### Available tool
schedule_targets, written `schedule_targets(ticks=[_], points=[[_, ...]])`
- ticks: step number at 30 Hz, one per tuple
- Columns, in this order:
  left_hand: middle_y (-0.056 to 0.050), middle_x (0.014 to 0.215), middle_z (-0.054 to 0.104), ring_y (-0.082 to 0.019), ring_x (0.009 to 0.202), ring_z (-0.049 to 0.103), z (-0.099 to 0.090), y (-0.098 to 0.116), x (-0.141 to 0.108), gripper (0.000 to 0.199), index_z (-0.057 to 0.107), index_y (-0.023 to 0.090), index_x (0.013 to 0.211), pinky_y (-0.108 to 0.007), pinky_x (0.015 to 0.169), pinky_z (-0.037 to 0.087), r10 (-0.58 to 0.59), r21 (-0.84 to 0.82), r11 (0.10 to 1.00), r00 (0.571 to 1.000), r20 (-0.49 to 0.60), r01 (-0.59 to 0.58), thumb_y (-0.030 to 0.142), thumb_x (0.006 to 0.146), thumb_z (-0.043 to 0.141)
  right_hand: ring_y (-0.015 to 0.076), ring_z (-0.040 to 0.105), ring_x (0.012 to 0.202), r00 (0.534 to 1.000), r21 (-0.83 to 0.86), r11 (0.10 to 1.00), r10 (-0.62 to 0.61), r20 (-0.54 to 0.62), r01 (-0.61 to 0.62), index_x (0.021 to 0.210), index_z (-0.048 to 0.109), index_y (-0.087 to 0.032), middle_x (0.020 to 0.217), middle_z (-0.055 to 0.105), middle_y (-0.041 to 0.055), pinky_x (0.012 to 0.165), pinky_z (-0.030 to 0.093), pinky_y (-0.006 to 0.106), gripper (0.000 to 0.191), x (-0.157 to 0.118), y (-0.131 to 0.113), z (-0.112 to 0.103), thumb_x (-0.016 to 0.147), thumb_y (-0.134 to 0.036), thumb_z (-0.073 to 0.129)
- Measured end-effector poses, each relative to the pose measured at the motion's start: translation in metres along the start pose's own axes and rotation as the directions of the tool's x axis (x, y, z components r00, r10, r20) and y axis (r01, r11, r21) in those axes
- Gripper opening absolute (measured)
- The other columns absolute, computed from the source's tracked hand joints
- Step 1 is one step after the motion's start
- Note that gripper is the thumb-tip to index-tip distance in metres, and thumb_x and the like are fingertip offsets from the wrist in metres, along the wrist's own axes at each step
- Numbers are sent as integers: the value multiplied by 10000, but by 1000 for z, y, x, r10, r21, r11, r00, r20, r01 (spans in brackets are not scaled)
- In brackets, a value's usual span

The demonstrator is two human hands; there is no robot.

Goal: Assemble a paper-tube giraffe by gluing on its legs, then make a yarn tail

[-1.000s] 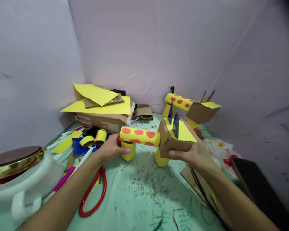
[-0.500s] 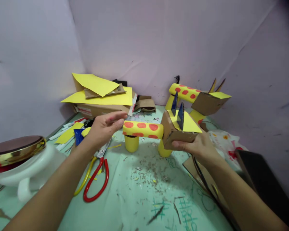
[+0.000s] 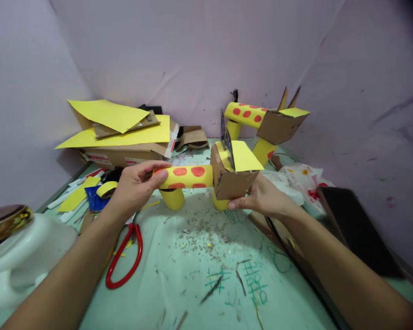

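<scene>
Scissors (image 3: 140,246) just short of left hand (image 3: 132,185); spotted animal (image 3: 208,176) between it and right hand (image 3: 270,195).
Left clamped on the body tube's (image 3: 189,178) tail end; right thumb (image 3: 239,203) at the front leg (image 3: 220,203), other fingers hidden, so I can't tell if that grip is closed. Risk, I'd judge: uneven pull between hands working the box head (image 3: 234,184) loose from the tube. Body yellow, orange-red spots; head brown cardboard, yellow top (image 3: 247,156), dark ears (image 3: 230,149) upright. Beyond right grip, second spotted model (image 3: 249,114) near the wall (image 3: 179,50).
</scene>
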State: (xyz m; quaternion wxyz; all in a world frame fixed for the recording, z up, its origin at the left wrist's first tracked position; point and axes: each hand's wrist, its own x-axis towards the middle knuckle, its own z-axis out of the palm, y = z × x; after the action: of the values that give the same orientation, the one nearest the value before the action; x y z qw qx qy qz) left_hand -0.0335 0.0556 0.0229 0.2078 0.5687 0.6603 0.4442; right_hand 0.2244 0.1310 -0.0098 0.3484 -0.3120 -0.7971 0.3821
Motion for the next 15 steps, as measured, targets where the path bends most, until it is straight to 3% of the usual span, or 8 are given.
schedule_targets(ticks=[2,8,11,13,15], points=[[-12,849,687,-143,731,579,1,2,0,281,693,188,933,-207,628,454,-15,-4,1000,1000,-3,15,367,724,634,295,561,1081,997,110,992,60,49,-65,1167,515,-196,1229,577,104,833,491,382,685,-2,5,2,544,-253,794],[-9,806,658,-132,704,559,-3,0,0,356,665,168,982,-209,631,452,-45,-41,998,998,43,47,408,719,658,258,563,1065,992,296,948,122,-1,-117,1081,515,-199,1159,602,71,852,469,357,567,-5,14,20,557,-152,728],[-63,1159,615,-191,970,592,-7,-8,4,576,530,200,1203,-226,765,487,0,-205,978,991,137,29,379,684,705,238,580,1012,990,356,926,139,-25,-121,1059,509,-199,1126,606,72,845,463,356,525,-6,20,27,575,-162,710],[-93,1362,477,-227,1161,517,-10,-16,7,810,364,223,1337,-245,864,481,-26,-329,940,979,202,93,328,632,747,234,589,974,987,408,904,155,-38,-126,1047,501,-203,1081,616,67,822,468,357,521,-5,23,28,570,-176,708],[-117,1398,440,-252,1222,474,-11,-24,10,902,308,218,1362,-276,910,474,-95,-375,907,961,260,191,291,590,769,232,592,953,982,432,890,183,-51,-144,1032,498,-209,1046,622,61,800,474,354,513,-5,23,28,563,-182,705]])
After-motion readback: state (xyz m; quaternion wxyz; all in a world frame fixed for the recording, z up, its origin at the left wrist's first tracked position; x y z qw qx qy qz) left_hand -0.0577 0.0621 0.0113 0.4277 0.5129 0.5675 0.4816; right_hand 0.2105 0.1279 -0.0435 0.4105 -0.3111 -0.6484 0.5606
